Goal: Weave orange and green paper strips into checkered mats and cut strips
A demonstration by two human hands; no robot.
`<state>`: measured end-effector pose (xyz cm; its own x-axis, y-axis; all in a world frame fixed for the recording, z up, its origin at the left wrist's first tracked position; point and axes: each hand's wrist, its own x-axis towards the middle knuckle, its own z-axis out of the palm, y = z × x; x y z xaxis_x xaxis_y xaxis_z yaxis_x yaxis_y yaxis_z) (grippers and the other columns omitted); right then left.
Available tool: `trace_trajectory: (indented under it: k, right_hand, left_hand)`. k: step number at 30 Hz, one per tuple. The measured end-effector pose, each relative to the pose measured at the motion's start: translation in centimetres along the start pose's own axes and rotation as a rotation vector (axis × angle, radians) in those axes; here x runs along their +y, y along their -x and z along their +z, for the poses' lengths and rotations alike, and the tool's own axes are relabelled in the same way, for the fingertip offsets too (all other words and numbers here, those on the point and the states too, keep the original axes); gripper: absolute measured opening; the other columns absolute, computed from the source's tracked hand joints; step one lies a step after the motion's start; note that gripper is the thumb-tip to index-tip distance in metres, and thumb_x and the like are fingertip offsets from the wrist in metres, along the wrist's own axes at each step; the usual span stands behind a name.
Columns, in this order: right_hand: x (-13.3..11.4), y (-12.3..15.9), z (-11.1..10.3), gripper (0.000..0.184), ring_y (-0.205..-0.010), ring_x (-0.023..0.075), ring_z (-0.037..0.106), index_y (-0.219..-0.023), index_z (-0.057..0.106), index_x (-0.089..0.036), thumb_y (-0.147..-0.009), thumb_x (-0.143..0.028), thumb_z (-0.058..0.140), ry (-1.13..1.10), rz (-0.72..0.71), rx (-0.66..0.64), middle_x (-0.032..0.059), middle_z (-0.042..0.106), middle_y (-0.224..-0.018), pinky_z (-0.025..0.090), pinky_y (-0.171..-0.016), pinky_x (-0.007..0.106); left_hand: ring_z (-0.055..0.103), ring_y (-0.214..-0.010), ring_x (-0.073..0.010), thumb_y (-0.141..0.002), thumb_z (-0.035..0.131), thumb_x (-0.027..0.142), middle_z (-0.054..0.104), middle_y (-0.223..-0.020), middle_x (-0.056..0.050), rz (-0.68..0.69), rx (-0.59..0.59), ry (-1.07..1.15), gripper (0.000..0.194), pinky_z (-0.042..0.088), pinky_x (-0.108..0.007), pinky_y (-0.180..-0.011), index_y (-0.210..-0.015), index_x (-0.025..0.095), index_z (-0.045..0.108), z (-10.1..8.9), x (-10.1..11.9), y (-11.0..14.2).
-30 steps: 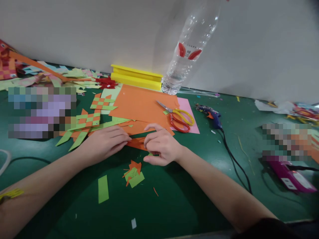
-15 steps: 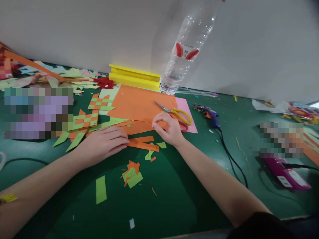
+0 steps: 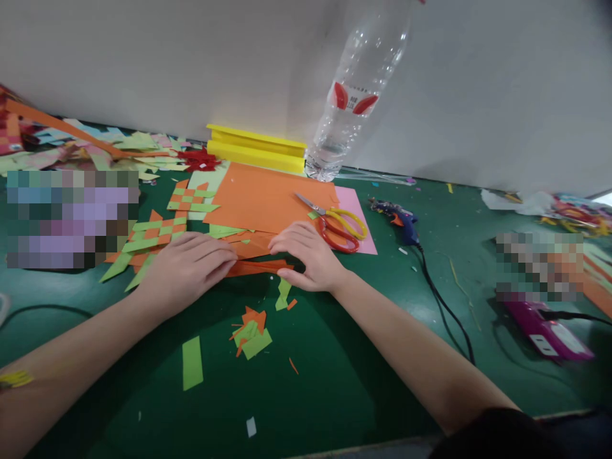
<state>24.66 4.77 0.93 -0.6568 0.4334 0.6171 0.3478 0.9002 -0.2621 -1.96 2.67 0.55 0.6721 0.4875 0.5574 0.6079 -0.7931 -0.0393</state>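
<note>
My left hand is closed on the left end of some narrow orange paper strips, its fingertips pressed together over them. At the strips' right end, my right hand is curved with thumb and fingers apart; whether it touches them I cannot tell. Behind both hands lies a large orange paper sheet. Scissors with one yellow and one red handle rest on it, just beyond my right hand. Woven green-and-orange paper pieces lie beyond my left hand, partly covered by it.
Green and orange scraps lie in front of the hands. A tall plastic bottle and a folded yellow strip stand by the wall. To the right are a blue glue gun with a black cord and a magenta power strip.
My right hand has moved left and slightly down to the strips' right end, its thumb and fingers spreading apart. The strips, spread before, now lie closer together in my left hand.
</note>
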Motion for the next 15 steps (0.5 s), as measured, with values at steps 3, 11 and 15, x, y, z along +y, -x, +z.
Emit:
trace_trajectory:
  k: [3, 11, 15]
  right_hand:
    - [-0.11, -0.05, 0.21, 0.025, -0.087, 0.0196, 0.066, -0.094, 0.06, -0.019, -0.087, -0.044, 0.06, 0.036, 0.019, 0.002, 0.0075, 0.073, -0.094, 0.045, -0.089, 0.04]
    - [0.18, -0.08, 0.76, 0.013, -0.08, 0.0148, 0.065, -0.087, 0.065, -0.021, -0.094, -0.025, 0.054, 0.025, 0.084, 0.055, 0.0022, 0.075, -0.086, 0.044, -0.088, 0.037]
    - [0.71, 0.17, 0.9, 0.015, -0.08, 0.0162, 0.067, -0.084, 0.068, -0.02, -0.091, -0.03, 0.059, -0.088, 0.268, 0.202, 0.0029, 0.075, -0.083, 0.049, -0.084, 0.036]
  left_hand:
    - [0.07, -0.08, -0.022, -0.097, 0.049, 0.022, 0.076, -0.09, -0.004, -0.024, 0.016, -0.011, 0.016, 0.049, -0.039, -0.078, -0.093, 0.021, 0.065, -0.13, 0.07, -0.14]
    - [0.069, -0.071, -0.0222, -0.098, 0.049, 0.023, 0.076, -0.088, -0.004, -0.114, 0.047, -0.077, 0.013, 0.048, -0.043, -0.079, -0.094, 0.022, 0.061, -0.11, -0.02, 0.11]
    - [0.069, -0.072, -0.0226, -0.099, 0.049, 0.027, 0.076, -0.09, -0.003, -0.158, 0.043, -0.093, 0.011, 0.047, -0.041, -0.076, -0.101, 0.024, 0.06, -0.07, -0.16, 0.36]
